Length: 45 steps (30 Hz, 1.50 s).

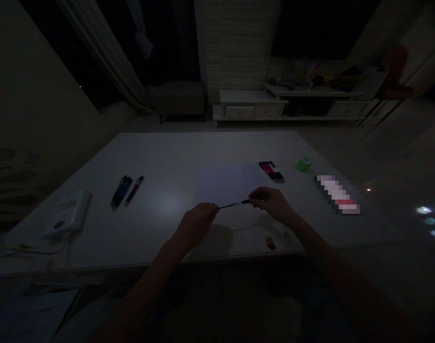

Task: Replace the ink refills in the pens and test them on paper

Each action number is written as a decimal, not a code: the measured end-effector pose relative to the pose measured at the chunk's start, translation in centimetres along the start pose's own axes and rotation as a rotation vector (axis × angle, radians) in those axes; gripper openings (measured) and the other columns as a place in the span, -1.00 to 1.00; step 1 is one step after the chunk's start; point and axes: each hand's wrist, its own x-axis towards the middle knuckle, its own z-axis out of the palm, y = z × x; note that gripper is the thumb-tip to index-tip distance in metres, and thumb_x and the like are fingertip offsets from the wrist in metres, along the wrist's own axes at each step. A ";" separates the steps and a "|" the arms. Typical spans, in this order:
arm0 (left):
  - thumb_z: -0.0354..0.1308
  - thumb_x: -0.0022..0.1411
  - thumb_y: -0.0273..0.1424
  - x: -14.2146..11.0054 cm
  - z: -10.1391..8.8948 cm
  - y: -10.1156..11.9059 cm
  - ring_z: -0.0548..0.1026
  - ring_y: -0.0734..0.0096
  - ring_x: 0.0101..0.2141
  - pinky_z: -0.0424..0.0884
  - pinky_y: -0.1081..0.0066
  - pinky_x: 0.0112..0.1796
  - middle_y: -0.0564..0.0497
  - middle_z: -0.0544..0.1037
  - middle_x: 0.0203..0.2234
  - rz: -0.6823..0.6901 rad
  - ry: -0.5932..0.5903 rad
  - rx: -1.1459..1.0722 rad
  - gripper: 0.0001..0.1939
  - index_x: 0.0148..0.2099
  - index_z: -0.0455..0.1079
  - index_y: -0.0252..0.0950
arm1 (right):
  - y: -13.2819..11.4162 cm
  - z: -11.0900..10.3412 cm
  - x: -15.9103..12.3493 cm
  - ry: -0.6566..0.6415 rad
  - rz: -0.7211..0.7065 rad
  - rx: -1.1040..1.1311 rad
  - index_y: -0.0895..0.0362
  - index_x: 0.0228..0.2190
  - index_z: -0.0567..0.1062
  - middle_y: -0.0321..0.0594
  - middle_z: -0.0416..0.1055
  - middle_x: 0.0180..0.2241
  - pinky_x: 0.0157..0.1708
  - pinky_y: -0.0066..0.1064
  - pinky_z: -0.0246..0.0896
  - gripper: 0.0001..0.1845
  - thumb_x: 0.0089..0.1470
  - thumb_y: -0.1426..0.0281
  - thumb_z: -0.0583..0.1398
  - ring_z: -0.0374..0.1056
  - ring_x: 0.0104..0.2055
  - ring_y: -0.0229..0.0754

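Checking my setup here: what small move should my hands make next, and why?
Probably lower the thin black pen onto the sheet of paper: your left hand and right hand hold it at the sheet's near edge, and the sheet's left part looks blank.

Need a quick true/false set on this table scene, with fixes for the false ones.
1. The left hand and right hand hold a thin black pen between them. True.
2. The paper shows writing on its right part. True.
3. The right hand lifts the paper off the surface. False: the paper lies on the table.
4. Two pens at the left stand in a cup. False: the two pens lie flat on the table.
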 end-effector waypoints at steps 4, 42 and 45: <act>-0.13 0.31 -0.36 -1.5 0.2 -1.1 0.44 0.40 -0.26 0.36 0.39 -0.21 -0.01 0.49 -0.29 -0.027 0.014 -0.010 -0.78 -0.17 0.33 -0.26 | 2.2 0.8 -0.9 0.099 0.049 -0.138 0.15 -0.43 0.50 -0.22 0.47 -0.45 -0.41 -0.40 0.25 -0.80 -0.17 0.31 0.25 0.37 -0.42 -0.22; -0.15 0.30 -0.39 -0.5 2.9 2.4 0.42 0.40 -0.27 0.35 0.41 -0.24 0.00 0.47 -0.34 0.031 -0.217 -0.098 -0.77 -0.20 0.34 -0.25 | 2.2 3.9 -5.3 0.070 -0.351 -0.334 0.04 -0.38 0.52 -0.16 0.35 -0.35 -0.25 -0.29 0.25 -0.89 0.03 0.36 0.18 0.27 -0.23 -0.14; -0.15 0.30 -0.38 -0.8 3.0 1.9 0.42 0.41 -0.27 0.35 0.41 -0.23 0.00 0.47 -0.32 0.017 -0.201 -0.097 -0.77 -0.20 0.34 -0.25 | 2.9 3.2 -5.5 0.086 -0.316 -0.333 0.05 -0.41 0.53 -0.17 0.35 -0.37 -0.26 -0.31 0.25 -0.90 0.03 0.36 0.18 0.27 -0.24 -0.15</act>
